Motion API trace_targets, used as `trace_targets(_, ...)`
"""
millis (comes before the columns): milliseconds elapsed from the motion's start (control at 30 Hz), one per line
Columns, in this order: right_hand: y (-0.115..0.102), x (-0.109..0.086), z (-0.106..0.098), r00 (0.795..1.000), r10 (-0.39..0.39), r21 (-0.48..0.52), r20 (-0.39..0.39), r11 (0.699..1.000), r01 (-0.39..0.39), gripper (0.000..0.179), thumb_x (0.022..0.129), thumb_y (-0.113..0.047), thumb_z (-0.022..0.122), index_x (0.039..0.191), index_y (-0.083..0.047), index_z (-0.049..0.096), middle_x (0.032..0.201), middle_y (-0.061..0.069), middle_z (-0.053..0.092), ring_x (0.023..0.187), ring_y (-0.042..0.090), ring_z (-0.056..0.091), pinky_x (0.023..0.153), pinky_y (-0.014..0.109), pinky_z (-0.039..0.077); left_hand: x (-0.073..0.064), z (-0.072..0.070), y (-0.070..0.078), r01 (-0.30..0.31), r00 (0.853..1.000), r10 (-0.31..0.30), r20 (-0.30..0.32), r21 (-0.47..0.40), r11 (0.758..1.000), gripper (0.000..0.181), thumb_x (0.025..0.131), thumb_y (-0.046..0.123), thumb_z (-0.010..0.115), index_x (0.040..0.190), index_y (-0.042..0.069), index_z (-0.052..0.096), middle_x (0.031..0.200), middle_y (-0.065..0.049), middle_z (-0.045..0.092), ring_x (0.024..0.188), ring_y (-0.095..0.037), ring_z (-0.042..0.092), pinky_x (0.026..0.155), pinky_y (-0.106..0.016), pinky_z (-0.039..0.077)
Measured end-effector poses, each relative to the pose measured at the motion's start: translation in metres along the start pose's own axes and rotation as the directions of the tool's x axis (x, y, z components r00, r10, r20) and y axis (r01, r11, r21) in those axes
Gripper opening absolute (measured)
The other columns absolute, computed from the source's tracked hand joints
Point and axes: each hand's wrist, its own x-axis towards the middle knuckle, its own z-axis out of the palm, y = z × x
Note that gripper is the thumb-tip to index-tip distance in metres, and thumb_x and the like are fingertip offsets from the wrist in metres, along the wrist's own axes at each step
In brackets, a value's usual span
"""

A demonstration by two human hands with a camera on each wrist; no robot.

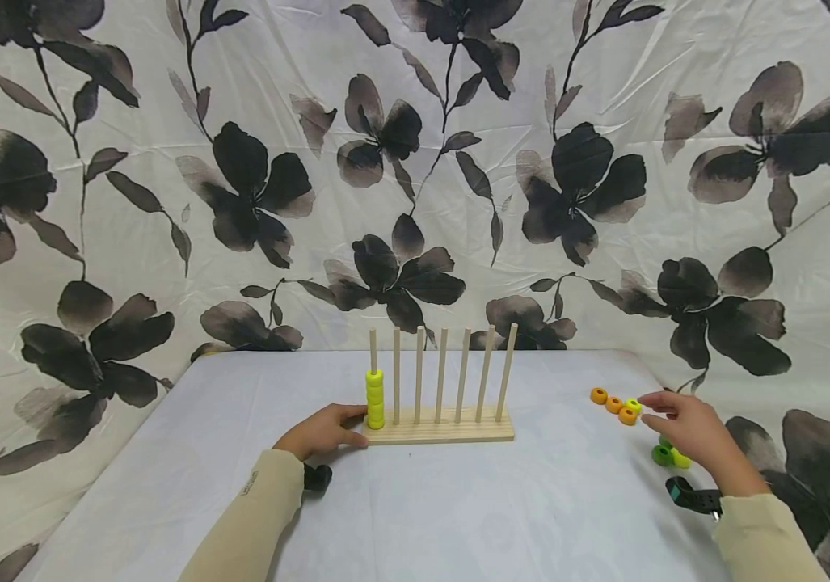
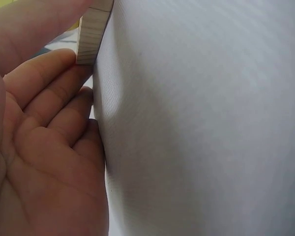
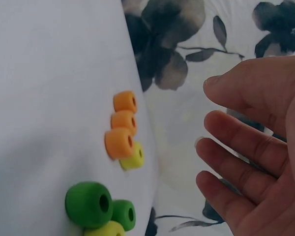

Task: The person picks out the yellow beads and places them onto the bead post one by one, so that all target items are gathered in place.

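Note:
A wooden peg rack [image 1: 440, 436] with several upright pegs stands on the white table, its leftmost peg threaded with a stack of yellow beads [image 1: 375, 400]. My left hand [image 1: 322, 432] holds the left end of its base, thumb at the front and fingers behind. In the left wrist view, the fingertips meet the wood's end face [image 2: 92, 44]. At the right, my right hand [image 1: 687, 428] hovers beside loose beads with thumb and fingers apart, nothing between them. Three orange beads [image 3: 120, 142] and a yellow bead [image 3: 132, 156] lie close together by its fingertips.
Nearer the right wrist sit two green beads [image 3: 88, 204] and another yellow bead [image 3: 105, 229], partly under the hand in the head view. The table's right edge runs close past the beads. Behind the table hangs a floral cloth [image 1: 385, 162].

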Motion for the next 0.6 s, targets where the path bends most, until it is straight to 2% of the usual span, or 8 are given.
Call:
trace_targets(267,0.017,-0.001,0.000,0.999,0.041,-0.028,0.024,0.999,-0.040,0.045,0.091,-0.027,0.065,0.126,0.001,0.058,0.129,0.033,0.053,0.114,0.051,0.050,0.087,0.060,0.050,0.000,0.000,0.000,0.018,1.000,-0.018,0.005,-0.004,1.000,0.078,0.075,0.037,0.082,0.143,0.015,0.050,0.149,-0.009,0.047,0.142,-0.035,0.035,0.115,-0.057,0.028)
trace_targets(500,0.027,-0.004,0.000,0.999,0.041,-0.048,0.037,0.998,-0.039,0.041,0.091,-0.023,0.063,0.123,0.003,0.060,0.125,0.034,0.054,0.112,0.051,0.050,0.085,0.060,0.049,0.003,-0.001,-0.002,0.010,1.000,-0.010,0.009,0.004,1.000,0.078,0.075,0.038,0.082,0.143,0.015,0.050,0.149,-0.009,0.047,0.142,-0.035,0.035,0.115,-0.057,0.028)
trace_targets(600,0.030,-0.005,-0.001,0.996,0.066,-0.044,0.055,0.997,-0.064,0.041,0.091,-0.023,0.063,0.122,0.003,0.060,0.125,0.034,0.055,0.112,0.051,0.050,0.084,0.060,0.049,0.003,-0.001,-0.003,0.005,1.000,-0.005,0.010,0.018,1.000,0.079,0.075,0.039,0.081,0.143,0.015,0.049,0.149,-0.009,0.047,0.142,-0.035,0.035,0.115,-0.057,0.028)
